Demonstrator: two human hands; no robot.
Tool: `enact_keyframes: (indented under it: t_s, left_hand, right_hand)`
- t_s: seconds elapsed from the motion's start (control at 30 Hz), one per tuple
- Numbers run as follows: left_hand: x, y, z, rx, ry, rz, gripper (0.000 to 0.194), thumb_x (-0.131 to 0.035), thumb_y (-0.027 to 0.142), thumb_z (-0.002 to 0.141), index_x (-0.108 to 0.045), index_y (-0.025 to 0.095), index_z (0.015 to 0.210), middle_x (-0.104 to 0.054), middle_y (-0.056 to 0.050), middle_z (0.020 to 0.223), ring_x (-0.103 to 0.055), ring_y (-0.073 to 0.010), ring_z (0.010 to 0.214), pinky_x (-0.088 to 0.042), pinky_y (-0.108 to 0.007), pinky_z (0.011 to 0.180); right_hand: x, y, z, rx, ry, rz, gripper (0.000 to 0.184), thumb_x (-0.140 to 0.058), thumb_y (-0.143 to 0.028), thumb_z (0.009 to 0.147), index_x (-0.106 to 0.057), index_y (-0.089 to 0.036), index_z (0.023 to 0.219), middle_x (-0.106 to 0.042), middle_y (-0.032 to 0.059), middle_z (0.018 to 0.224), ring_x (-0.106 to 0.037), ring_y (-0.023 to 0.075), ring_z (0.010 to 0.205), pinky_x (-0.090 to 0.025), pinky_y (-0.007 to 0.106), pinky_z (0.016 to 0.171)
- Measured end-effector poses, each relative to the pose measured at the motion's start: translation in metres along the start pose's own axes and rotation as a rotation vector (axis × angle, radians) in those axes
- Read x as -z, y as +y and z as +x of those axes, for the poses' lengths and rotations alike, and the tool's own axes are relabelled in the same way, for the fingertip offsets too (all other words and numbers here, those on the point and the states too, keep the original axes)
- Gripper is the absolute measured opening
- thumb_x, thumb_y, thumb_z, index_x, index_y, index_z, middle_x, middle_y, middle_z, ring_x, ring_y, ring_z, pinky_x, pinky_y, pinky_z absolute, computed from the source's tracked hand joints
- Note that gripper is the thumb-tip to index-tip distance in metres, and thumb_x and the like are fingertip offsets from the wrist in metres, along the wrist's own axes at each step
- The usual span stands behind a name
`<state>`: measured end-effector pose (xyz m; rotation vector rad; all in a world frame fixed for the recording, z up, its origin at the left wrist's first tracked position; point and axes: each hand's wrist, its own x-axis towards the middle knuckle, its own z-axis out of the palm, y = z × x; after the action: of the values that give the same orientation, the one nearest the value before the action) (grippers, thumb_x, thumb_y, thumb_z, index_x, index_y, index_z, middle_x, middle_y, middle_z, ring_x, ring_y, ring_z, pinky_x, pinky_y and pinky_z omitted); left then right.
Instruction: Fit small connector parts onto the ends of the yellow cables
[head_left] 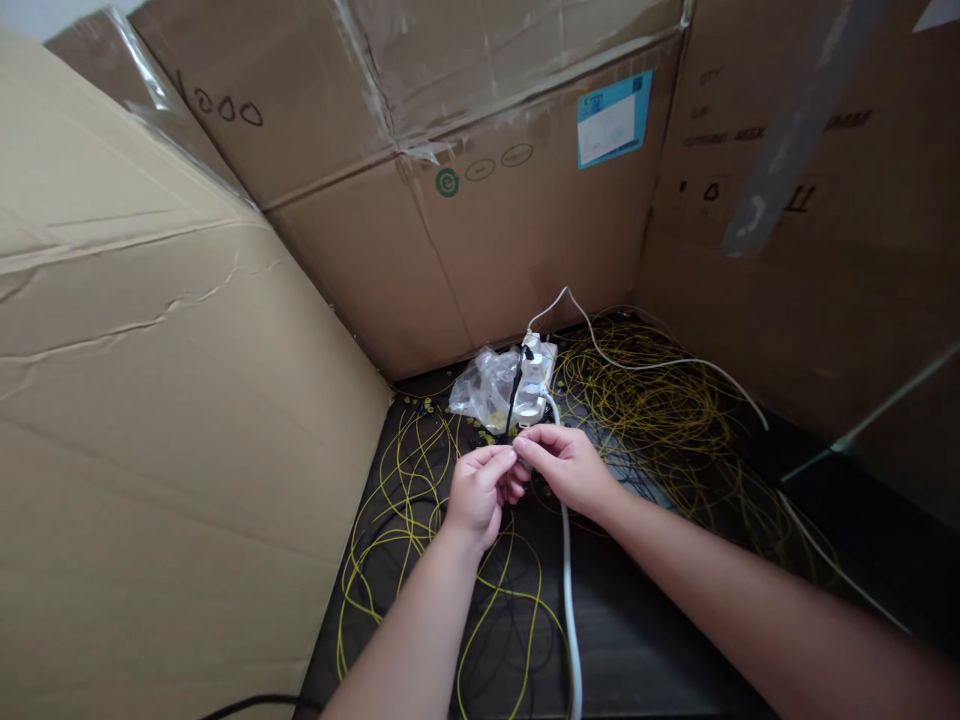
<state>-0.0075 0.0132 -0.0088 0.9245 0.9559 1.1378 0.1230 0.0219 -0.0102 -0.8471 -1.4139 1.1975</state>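
Fingers (504, 458) of both hands pinch something small — hidden between them.

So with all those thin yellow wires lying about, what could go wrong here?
The yellow wires lie in loose loops all over the dark floor, so they could tangle or snag. Both hands, left hand and right hand, pinch something tiny that might slip. The white power strip sits close, with plugs in it that a tug might loosen.
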Motion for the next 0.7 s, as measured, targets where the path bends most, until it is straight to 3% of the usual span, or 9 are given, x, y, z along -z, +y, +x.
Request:
enact_keyframes:
  t_s: [0.7]
  left_hand:
    - [0.0022, 0.0018, -0.0012, 0.049, 0.004, -0.038, 0.013, -0.062, 0.024, 0.069, -0.061, 0.011, 0.065, -0.058, -0.001, 0.051, -0.048, -0.0081, 0.04, -0.033, -0.02, 0.04]
  right_hand:
    - [0.0041, 0.0015, 0.0004, 0.081, 0.021, -0.226, 0.02, -0.053, -0.031, 0.079, -0.065, -0.015, 0.076, -0.063, 0.0023, 0.07, -0.055, 0.0128, 0.067, -0.044, 0.023, 0.064]
